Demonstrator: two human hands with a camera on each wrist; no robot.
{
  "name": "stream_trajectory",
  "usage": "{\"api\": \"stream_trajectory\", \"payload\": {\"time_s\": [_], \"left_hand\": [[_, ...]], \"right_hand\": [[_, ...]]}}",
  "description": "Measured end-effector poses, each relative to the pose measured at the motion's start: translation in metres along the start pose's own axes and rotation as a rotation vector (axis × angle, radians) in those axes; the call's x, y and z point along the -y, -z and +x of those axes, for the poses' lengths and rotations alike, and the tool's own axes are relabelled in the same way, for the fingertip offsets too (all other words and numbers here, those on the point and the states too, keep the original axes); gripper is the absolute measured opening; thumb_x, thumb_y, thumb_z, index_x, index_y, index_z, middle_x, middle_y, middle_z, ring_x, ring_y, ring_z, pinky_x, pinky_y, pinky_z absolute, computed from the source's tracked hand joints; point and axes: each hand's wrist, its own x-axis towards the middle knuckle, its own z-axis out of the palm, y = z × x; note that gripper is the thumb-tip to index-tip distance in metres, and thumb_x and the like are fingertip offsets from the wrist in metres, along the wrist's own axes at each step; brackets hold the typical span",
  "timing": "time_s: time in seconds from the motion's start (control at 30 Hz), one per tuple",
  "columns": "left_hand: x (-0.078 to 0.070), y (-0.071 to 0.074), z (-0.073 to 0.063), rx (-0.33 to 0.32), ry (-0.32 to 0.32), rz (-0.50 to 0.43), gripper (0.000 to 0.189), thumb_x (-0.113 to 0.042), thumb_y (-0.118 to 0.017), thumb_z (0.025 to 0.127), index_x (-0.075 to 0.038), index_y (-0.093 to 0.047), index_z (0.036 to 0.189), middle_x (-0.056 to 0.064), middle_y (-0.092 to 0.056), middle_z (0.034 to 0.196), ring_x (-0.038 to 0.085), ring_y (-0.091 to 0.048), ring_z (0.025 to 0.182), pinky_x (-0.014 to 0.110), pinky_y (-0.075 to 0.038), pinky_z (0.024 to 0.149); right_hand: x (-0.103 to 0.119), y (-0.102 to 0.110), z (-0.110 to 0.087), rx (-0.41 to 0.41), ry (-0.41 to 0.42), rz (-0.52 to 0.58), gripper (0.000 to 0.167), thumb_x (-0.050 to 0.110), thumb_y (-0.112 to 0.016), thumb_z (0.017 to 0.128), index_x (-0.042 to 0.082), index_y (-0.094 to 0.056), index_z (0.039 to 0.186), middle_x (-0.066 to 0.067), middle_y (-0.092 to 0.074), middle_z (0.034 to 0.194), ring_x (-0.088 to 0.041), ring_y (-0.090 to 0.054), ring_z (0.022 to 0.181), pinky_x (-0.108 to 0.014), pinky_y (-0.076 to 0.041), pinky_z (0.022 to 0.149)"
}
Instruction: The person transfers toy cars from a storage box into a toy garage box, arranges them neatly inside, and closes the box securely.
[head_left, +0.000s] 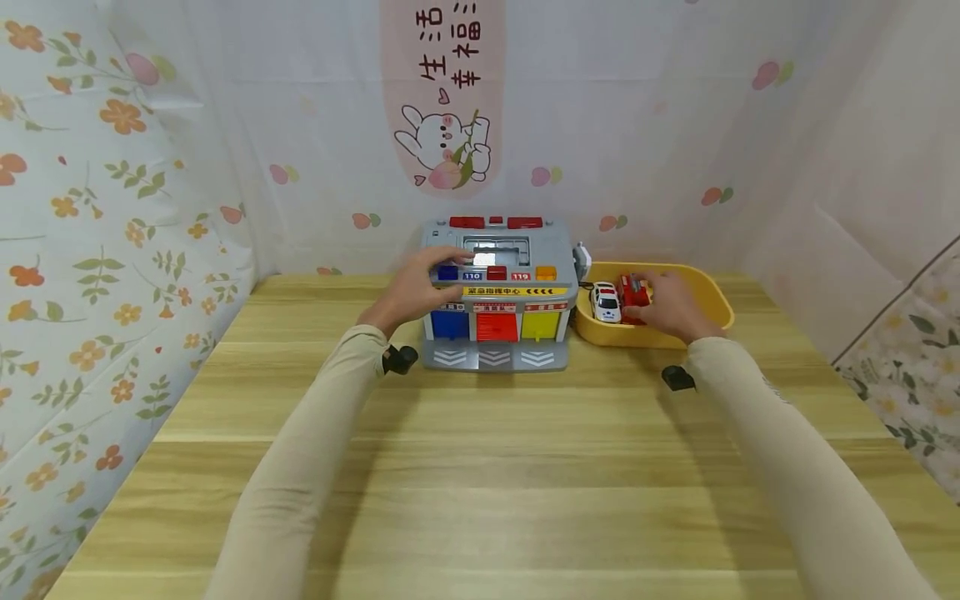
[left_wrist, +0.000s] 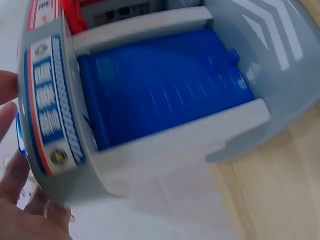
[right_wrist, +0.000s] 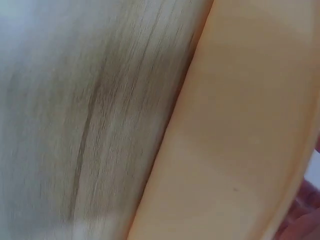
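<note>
A grey toy emergency station with blue, red and yellow garage doors stands at the back of the table. My left hand holds its upper left side, fingers over the roof and thumb in front. The left wrist view shows the blue door down and the hand's fingers beside the roof edge. To the right, my right hand reaches into a yellow basket and grips a red toy vehicle, partly hidden by the fingers. A white toy police car lies beside it in the basket.
The basket touches or nearly touches the station's right side, where a grey-white part sticks out. The wooden table extends in front of both. A printed cloth hangs behind and at the sides.
</note>
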Motion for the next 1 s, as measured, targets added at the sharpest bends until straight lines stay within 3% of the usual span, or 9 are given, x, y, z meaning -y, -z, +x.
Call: {"api": "stream_trajectory", "payload": {"time_s": [0.13,0.3,0.63,1.0], "left_hand": [[0.009,0.003,-0.005,-0.073,0.024,-0.049,0.048,-0.019,-0.069,0.087,-0.011,-0.062,0.134,0.008,-0.062,0.138,0.026,-0.054,0.128,0.048,-0.042,0.115],[0.014,0.003,-0.007,-0.107,0.048,-0.065,0.042,-0.022,-0.07,0.088,-0.011,-0.065,0.128,0.009,-0.064,0.134,0.026,-0.055,0.123,0.046,-0.042,0.114],[0.019,-0.001,-0.008,-0.131,0.099,-0.095,0.036,-0.022,-0.069,0.09,-0.011,-0.066,0.124,0.009,-0.063,0.132,0.025,-0.052,0.121,0.048,-0.042,0.114],[0.022,-0.003,-0.01,-0.087,0.097,-0.067,0.039,-0.027,-0.066,0.092,-0.013,-0.063,0.129,0.007,-0.058,0.139,0.026,-0.047,0.127,0.05,-0.039,0.114]], "right_hand": [[-0.003,-0.005,0.005,0.045,-0.032,0.003,0.065,0.024,-0.066,0.094,-0.001,-0.04,0.148,-0.039,-0.035,0.144,-0.053,-0.031,0.131,-0.066,-0.032,0.113],[-0.006,-0.008,0.007,0.058,-0.027,0.008,0.056,0.021,-0.064,0.095,0.001,-0.045,0.144,-0.037,-0.04,0.14,-0.052,-0.031,0.129,-0.065,-0.033,0.112],[-0.006,-0.015,0.017,0.065,0.004,-0.011,0.051,0.019,-0.067,0.093,0.003,-0.052,0.139,-0.035,-0.046,0.142,-0.053,-0.042,0.126,-0.067,-0.033,0.113],[-0.008,-0.018,0.017,0.026,-0.022,-0.008,0.051,0.02,-0.069,0.089,0.003,-0.056,0.135,-0.034,-0.048,0.139,-0.052,-0.04,0.122,-0.068,-0.034,0.11]]}}
